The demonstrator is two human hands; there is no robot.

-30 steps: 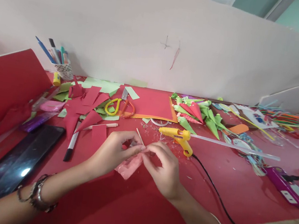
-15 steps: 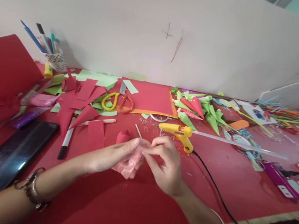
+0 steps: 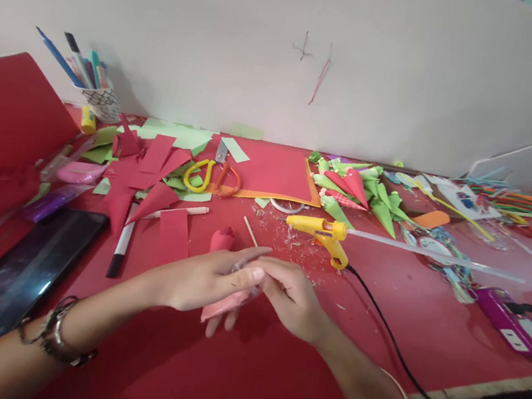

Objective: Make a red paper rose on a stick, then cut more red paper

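My two hands meet above the table, low in the middle of the head view, around a crinkled, shiny pink plastic wrapper [image 3: 224, 306]. My left hand [image 3: 211, 278] is closed on it, thumb across the top. My right hand [image 3: 292, 297] is closed at the wrapper's right end, its fingers partly hidden by my left thumb. Fingertips show below the wrapper. Just behind my left hand stands a rolled red paper piece [image 3: 223, 238], and beside it lies a thin pale stick [image 3: 250, 230].
A yellow glue gun [image 3: 324, 230] with a long glue stick and black cord lies behind my right hand. Scissors [image 3: 220, 169], red paper pieces [image 3: 173, 234] and a marker [image 3: 121, 248] lie left. Green and red paper cones [image 3: 379, 206] pile up behind. A dark phone or tablet [image 3: 30, 271] is front left.
My right hand has gone from pinching the wrapper's edge to closing against my left hand. My left thumb has come over the top, and less of the wrapper shows. The view has shifted slightly.
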